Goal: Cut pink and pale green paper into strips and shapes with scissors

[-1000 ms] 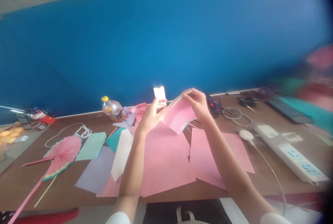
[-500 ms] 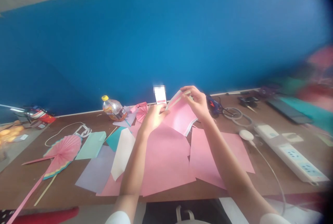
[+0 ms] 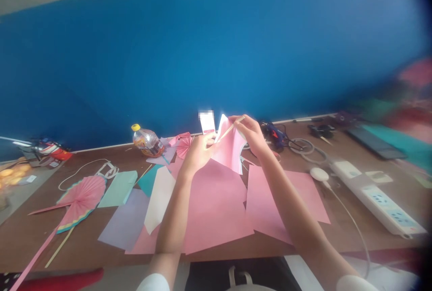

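Pink paper sheets (image 3: 227, 155), layered with a white edge showing, hang raised between my two hands above the table. My left hand (image 3: 201, 149) is closed on their left edge, thumb and fingers pinched together. At the upper right, my right hand (image 3: 249, 129) is closed on the sheets. A thin pale strip (image 3: 227, 132) runs slantwise from my left fingers to my right fingertips; I cannot tell whether it is a stick or tape. Below lies a large flat pink sheet (image 3: 216, 210). Behind my left hand a lit phone (image 3: 207, 125) leans upright.
On the left are a pleated pink paper fan (image 3: 86, 194), a mint-green folded paper (image 3: 119, 188) and a drink bottle (image 3: 146, 141). To the right lie a glue gun (image 3: 276, 134), a white power strip (image 3: 378, 198) and a round white charger (image 3: 319, 174). A blue partition (image 3: 216, 47) stands behind.
The raised pink sheets have bent and narrowed, with their top left corner now standing up. My right hand has shifted slightly left and down; my left hand has barely moved.
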Demonstrator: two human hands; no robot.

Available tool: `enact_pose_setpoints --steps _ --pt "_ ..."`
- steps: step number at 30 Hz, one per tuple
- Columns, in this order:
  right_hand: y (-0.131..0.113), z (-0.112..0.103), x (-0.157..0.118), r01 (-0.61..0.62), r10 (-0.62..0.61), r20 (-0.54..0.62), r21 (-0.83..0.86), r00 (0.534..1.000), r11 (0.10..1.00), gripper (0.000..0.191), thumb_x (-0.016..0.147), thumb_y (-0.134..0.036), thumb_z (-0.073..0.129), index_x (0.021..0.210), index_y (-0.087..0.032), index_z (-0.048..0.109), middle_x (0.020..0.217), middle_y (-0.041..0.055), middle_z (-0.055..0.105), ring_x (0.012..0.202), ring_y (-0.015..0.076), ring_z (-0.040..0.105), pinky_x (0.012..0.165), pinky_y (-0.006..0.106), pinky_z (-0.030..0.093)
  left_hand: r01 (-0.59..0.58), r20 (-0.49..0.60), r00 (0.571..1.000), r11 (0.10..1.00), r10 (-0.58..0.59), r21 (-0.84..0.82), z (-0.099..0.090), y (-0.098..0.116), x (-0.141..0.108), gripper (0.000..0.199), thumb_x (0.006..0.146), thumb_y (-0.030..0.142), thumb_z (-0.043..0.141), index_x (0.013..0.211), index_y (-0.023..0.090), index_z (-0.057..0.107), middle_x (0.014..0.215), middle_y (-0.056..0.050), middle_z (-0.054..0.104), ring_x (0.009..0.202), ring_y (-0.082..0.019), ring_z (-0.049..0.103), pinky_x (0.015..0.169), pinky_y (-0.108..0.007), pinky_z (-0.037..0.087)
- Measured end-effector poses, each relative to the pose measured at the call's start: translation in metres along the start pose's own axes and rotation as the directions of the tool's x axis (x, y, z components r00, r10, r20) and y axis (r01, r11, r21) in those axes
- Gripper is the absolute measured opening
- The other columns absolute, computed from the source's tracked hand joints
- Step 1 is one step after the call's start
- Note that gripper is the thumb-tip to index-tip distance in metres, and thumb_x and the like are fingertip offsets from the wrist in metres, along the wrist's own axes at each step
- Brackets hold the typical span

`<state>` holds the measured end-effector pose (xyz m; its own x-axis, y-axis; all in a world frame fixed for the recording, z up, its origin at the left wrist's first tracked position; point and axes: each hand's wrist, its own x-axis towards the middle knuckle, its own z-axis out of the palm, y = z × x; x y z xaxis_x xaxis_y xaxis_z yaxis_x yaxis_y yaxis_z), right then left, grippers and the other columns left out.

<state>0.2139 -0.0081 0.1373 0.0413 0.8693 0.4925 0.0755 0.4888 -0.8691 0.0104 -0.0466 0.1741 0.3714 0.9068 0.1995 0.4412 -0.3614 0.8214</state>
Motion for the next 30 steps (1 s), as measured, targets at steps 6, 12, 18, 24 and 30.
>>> enact_pose_setpoints --steps 6,12,18,24,30 --pt "-0.005 0.002 -0.001 -0.001 0.002 -0.036 0.01 0.999 1.0 0.025 0.086 -0.046 0.059 0.092 -0.023 0.067 0.108 0.0053 0.068 0.097 0.0212 0.061 0.089 0.037 0.045 -0.008 0.067 0.998 0.999 0.011 -0.047 0.001 -0.002 0.0 0.046 0.082 0.044 0.062 0.122 0.022 0.062 0.103 -0.009 0.072 0.089 -0.026 0.067 0.084 -0.038 0.05" --pt "-0.001 0.001 0.001 0.045 -0.048 -0.091 -0.037 0.995 0.998 0.023 0.087 -0.044 0.058 0.094 -0.023 0.065 0.114 0.0052 0.066 0.102 0.021 0.06 0.091 0.036 0.044 -0.034 0.028 0.999 0.996 0.037 -0.077 0.004 -0.01 0.007 0.051 0.086 0.036 0.059 0.135 0.025 0.051 0.109 -0.009 0.071 0.092 -0.023 0.068 0.088 -0.038 0.05" --pt "-0.012 -0.001 -0.001 0.124 -0.139 -0.088 -0.155 0.986 0.98 0.02 0.088 -0.043 0.056 0.092 -0.024 0.064 0.124 0.0056 0.061 0.112 0.023 0.056 0.093 0.038 0.041 -0.048 -0.067 0.997 0.995 0.042 -0.089 0.009 -0.021 0.014 0.038 0.087 0.035 0.057 0.122 0.02 0.061 0.123 -0.012 0.065 0.114 -0.026 0.061 0.099 -0.039 0.046" --pt "-0.034 0.002 -0.009 0.21 -0.221 -0.042 -0.18 0.974 0.961 0.02 0.089 -0.041 0.056 0.08 -0.023 0.061 0.123 0.006 0.06 0.114 0.0244 0.055 0.097 0.04 0.041 -0.064 -0.199 0.979 0.993 0.043 -0.104 0.01 -0.029 0.018 0.04 0.086 0.038 0.059 0.12 0.018 0.061 0.126 -0.014 0.063 0.121 -0.028 0.057 0.103 -0.041 0.044" --pt "-0.048 0.005 -0.015 0.247 -0.249 0.021 -0.232 0.968 0.941 0.018 0.09 -0.04 0.055 0.085 -0.025 0.062 0.125 0.0063 0.058 0.117 0.026 0.052 0.099 0.044 0.041 -0.054 -0.234 0.972 0.989 0.02 -0.141 0.013 -0.035 0.02 0.042 0.085 0.041 0.06 0.119 0.017 0.062 0.124 -0.014 0.064 0.118 -0.028 0.059 0.1 -0.041 0.046"
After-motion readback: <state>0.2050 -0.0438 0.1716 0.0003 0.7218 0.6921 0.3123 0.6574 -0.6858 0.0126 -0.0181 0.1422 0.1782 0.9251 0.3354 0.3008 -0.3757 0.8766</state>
